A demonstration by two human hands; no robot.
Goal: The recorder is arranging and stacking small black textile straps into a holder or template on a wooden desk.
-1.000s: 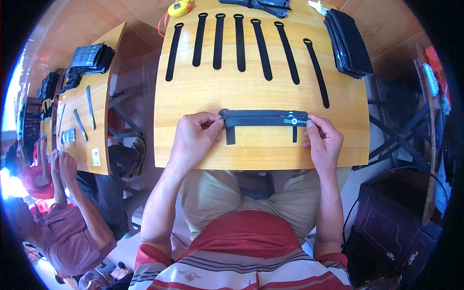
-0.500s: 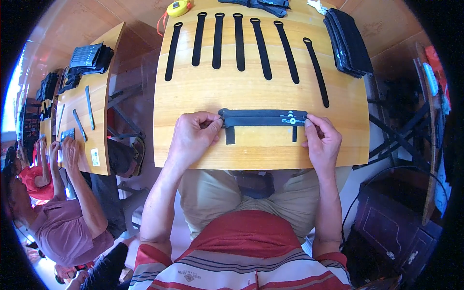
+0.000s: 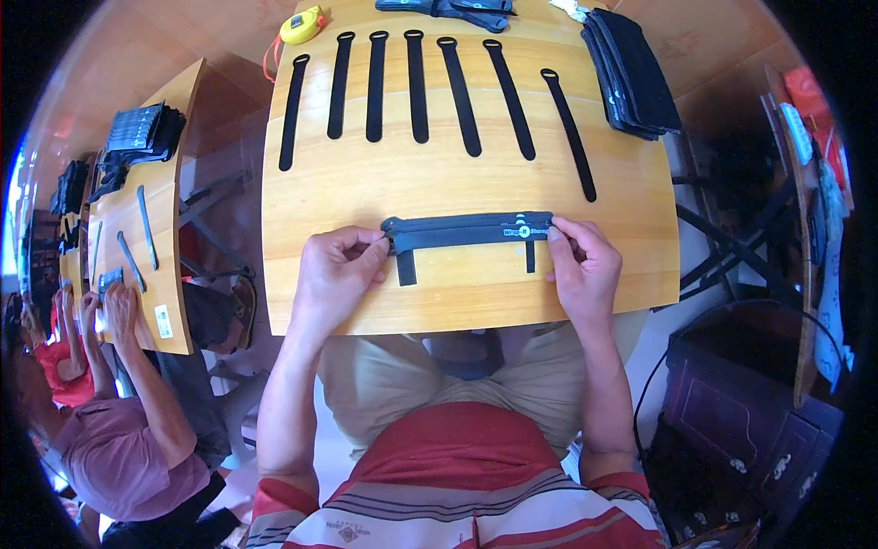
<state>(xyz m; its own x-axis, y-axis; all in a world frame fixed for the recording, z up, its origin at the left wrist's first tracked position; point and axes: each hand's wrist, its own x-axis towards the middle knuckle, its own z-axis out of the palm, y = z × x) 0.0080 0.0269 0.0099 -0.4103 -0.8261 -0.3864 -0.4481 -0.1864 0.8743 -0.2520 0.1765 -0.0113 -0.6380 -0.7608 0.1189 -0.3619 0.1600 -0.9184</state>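
A folded black fabric strap [image 3: 457, 232] with a small white printed mark lies across the near part of the wooden table [image 3: 366, 192]. Two short dark tabs stick out below it toward me. My left hand [image 3: 340, 270] pinches its left end between thumb and fingers. At the other end, my right hand [image 3: 583, 265] has its thumb and fingertips closed on the right corner. Farther off, several black straps [image 3: 418, 91], each with a slotted rounded head, are laid out in a spread row.
Stacked black straps [image 3: 631, 73] sit at the far right corner, more dark straps [image 3: 448, 9] at the far edge. A yellow tape measure [image 3: 300, 26] rests far left. Leftward, a co-worker [image 3: 128, 448] handles something at another table [image 3: 169, 311]. A dark cabinet [image 3: 745, 412] stands at right.
The view has shifted, so the table and everything on it appear farther left. Both hands keep their pinch on the folded strap's ends, which lies much as before.
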